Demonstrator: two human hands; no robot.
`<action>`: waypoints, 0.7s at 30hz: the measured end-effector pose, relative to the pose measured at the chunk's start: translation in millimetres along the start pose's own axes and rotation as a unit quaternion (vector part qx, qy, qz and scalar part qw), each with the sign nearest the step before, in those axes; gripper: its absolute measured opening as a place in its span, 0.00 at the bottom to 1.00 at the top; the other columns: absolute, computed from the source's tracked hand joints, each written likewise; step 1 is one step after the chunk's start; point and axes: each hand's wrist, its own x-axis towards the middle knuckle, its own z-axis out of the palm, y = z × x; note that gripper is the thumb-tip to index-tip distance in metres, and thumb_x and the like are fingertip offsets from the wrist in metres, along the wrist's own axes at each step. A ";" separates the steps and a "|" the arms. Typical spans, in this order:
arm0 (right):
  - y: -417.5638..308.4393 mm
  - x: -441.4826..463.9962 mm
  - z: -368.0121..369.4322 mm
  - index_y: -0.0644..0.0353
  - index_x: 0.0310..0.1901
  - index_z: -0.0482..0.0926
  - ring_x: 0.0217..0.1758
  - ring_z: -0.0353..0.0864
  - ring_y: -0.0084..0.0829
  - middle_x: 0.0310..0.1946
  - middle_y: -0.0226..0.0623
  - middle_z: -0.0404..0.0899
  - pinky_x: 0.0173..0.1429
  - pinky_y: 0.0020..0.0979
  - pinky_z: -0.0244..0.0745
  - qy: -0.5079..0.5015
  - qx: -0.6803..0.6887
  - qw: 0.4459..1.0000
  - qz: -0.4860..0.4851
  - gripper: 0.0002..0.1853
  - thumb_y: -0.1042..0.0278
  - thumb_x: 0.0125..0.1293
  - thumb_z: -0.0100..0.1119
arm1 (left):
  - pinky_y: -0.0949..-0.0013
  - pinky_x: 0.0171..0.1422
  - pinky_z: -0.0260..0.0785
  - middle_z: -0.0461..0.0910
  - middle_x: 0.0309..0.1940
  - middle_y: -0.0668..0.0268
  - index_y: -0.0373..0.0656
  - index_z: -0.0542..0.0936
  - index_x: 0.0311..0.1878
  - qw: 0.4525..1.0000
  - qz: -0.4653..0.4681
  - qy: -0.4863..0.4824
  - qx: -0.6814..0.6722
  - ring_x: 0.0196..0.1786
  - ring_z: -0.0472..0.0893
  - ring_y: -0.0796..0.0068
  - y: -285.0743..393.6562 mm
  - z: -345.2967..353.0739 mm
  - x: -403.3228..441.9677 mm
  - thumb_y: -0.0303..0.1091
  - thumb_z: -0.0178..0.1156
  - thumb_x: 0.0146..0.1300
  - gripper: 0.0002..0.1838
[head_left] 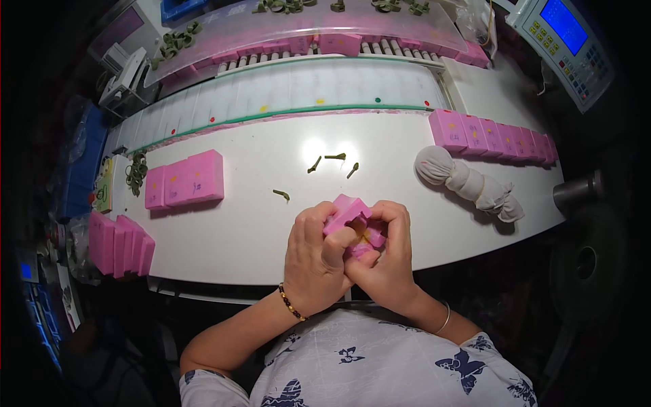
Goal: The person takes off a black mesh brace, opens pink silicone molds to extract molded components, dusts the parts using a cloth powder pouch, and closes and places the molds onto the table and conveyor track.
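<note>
"Both hands are together, yes?"

"Together, with one pink piece (347, 209) clamped between them: the left hand (313, 261) has its left side, the right hand (391, 261) its right. It's above the near edge of the table (244, 244), straight in front of the body."

"So which hand is nearer to it?"

"Neither, really; both touch it. The thicker upper part leans towards the left fingers, and the right fingers curl in at its upper right corner."

"And its long axis?"

"Hard to be sure, with so much of it covered. The upper part looks slanted, its lower left end by the left fingers, its other end up and to the right, poking out past the fingertips. Below that it opens into a ragged gap with something yellowish (365, 237) inside, facing the wearer."

"Where are the thumbs?"

"By that opening, the right one low down. I can't tell how deep either one presses, or whether the pink is one body or several."

"Anything close by?"

"Four small green bits lie on the table beyond the hands: one (281, 195) to the left, the other three (335, 157) further off, in a loose cluster. A white cloth bundle (468, 184) lies well to the right, apart from both hands."
</note>
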 end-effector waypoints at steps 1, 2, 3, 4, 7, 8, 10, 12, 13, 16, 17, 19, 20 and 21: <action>-0.2 -1.6 -0.6 0.63 0.56 0.69 0.55 0.70 0.45 0.52 0.46 0.68 0.59 0.42 0.69 0.003 -0.010 1.000 -0.004 0.32 0.77 0.48 0.72 | 0.49 0.59 0.67 0.67 0.59 0.52 0.52 0.65 0.55 1.000 0.006 0.001 0.009 0.57 0.71 0.47 0.8 0.9 -0.5 0.41 0.75 0.56 0.31; -0.3 -1.6 -0.5 0.63 0.56 0.69 0.55 0.70 0.45 0.52 0.46 0.68 0.59 0.42 0.69 0.003 -0.010 1.000 -0.004 0.32 0.77 0.48 0.72 | 0.49 0.59 0.67 0.67 0.60 0.52 0.53 0.65 0.56 1.000 0.012 0.001 0.017 0.58 0.71 0.47 1.3 1.8 -1.5 0.42 0.75 0.56 0.31; -0.7 -1.9 -0.4 0.63 0.56 0.69 0.55 0.70 0.45 0.52 0.45 0.69 0.58 0.42 0.69 0.007 -0.014 1.000 -0.001 0.32 0.76 0.48 0.72 | 0.49 0.59 0.67 0.67 0.60 0.52 0.53 0.65 0.56 1.000 0.012 0.001 0.016 0.58 0.71 0.47 1.4 2.9 -2.9 0.42 0.75 0.56 0.31; -1.0 -2.1 -0.3 0.63 0.56 0.68 0.54 0.70 0.45 0.52 0.45 0.69 0.58 0.42 0.69 0.011 -0.018 1.000 0.001 0.32 0.76 0.48 0.73 | 0.48 0.60 0.66 0.66 0.61 0.52 0.54 0.66 0.56 0.999 0.018 -0.003 0.027 0.59 0.70 0.47 1.0 4.0 -4.7 0.42 0.75 0.54 0.32; -1.4 -1.5 -2.7 0.64 0.55 0.68 0.54 0.70 0.44 0.51 0.45 0.68 0.57 0.42 0.69 -0.003 0.003 1.000 0.030 0.33 0.75 0.48 0.74 | 0.48 0.63 0.64 0.66 0.62 0.53 0.58 0.68 0.57 0.998 0.032 -0.033 0.047 0.62 0.69 0.48 4.0 -2.1 -8.5 0.41 0.76 0.51 0.33; -1.8 -0.6 -3.7 0.64 0.55 0.68 0.54 0.70 0.44 0.51 0.45 0.68 0.57 0.42 0.69 -0.002 0.004 1.000 0.029 0.33 0.75 0.48 0.74 | 0.47 0.64 0.63 0.66 0.63 0.54 0.59 0.70 0.58 0.996 0.037 -0.059 0.055 0.63 0.69 0.49 6.2 -6.0 -9.5 0.41 0.76 0.49 0.33; -2.7 1.7 -4.9 0.64 0.55 0.68 0.53 0.70 0.43 0.50 0.44 0.68 0.57 0.41 0.69 -0.009 -0.019 1.000 0.018 0.33 0.73 0.49 0.76 | 0.46 0.66 0.60 0.66 0.63 0.57 0.62 0.75 0.58 0.996 0.037 -0.070 0.048 0.65 0.67 0.51 7.1 -11.1 -12.0 0.40 0.75 0.49 0.31; -1.0 2.7 -4.9 0.64 0.54 0.68 0.53 0.70 0.43 0.50 0.44 0.68 0.56 0.41 0.69 -0.015 -0.026 0.999 0.015 0.32 0.72 0.49 0.77 | 0.49 0.65 0.64 0.68 0.62 0.59 0.60 0.80 0.57 0.990 0.097 -0.066 0.083 0.64 0.69 0.54 3.3 -12.7 -13.3 0.39 0.75 0.50 0.28; -0.3 3.3 -5.5 0.63 0.54 0.68 0.53 0.70 0.43 0.50 0.44 0.67 0.56 0.41 0.69 -0.022 -0.034 0.999 0.014 0.32 0.71 0.50 0.77 | 0.49 0.65 0.64 0.68 0.62 0.59 0.60 0.80 0.57 0.990 0.098 -0.063 0.083 0.64 0.69 0.54 0.5 -12.5 -12.0 0.39 0.75 0.50 0.28; 0.8 8.2 -8.9 0.65 0.58 0.67 0.56 0.70 0.45 0.54 0.46 0.68 0.61 0.42 0.70 -0.052 -0.029 0.998 0.005 0.37 0.68 0.50 0.80 | 0.53 0.60 0.71 0.72 0.58 0.59 0.54 0.83 0.54 0.988 0.146 -0.034 0.033 0.59 0.75 0.55 -9.1 -15.1 -0.3 0.38 0.76 0.49 0.26; -1.6 11.2 -12.3 0.65 0.58 0.67 0.56 0.70 0.45 0.54 0.46 0.68 0.61 0.42 0.70 -0.051 -0.029 0.998 0.001 0.37 0.68 0.50 0.80 | 0.55 0.56 0.74 0.73 0.57 0.59 0.52 0.83 0.54 0.991 0.132 -0.026 -0.005 0.55 0.77 0.55 -9.8 -20.9 5.3 0.36 0.76 0.49 0.25; -7.2 17.2 -23.6 0.65 0.66 0.66 0.64 0.69 0.46 0.62 0.48 0.67 0.68 0.42 0.68 -0.098 0.129 0.986 0.037 0.41 0.67 0.54 0.79 | 0.57 0.51 0.79 0.78 0.55 0.54 0.44 0.81 0.54 0.992 0.102 -0.018 -0.065 0.50 0.82 0.53 -12.1 -34.5 13.8 0.28 0.75 0.53 0.24; -4.7 23.1 -29.3 0.65 0.66 0.66 0.64 0.69 0.46 0.62 0.48 0.67 0.68 0.42 0.68 -0.098 0.130 0.986 0.034 0.41 0.67 0.54 0.79 | 0.57 0.51 0.79 0.78 0.55 0.54 0.44 0.81 0.54 0.993 0.103 -0.016 -0.062 0.50 0.82 0.53 -16.5 -38.1 17.5 0.28 0.75 0.53 0.24; -1.4 31.9 -35.8 0.63 0.69 0.66 0.68 0.68 0.44 0.65 0.47 0.67 0.70 0.41 0.68 -0.160 0.136 0.978 0.011 0.40 0.68 0.57 0.77 | 0.58 0.53 0.79 0.79 0.55 0.53 0.42 0.79 0.55 0.992 0.073 -0.007 -0.104 0.50 0.83 0.53 -20.9 -41.4 21.5 0.26 0.74 0.55 0.23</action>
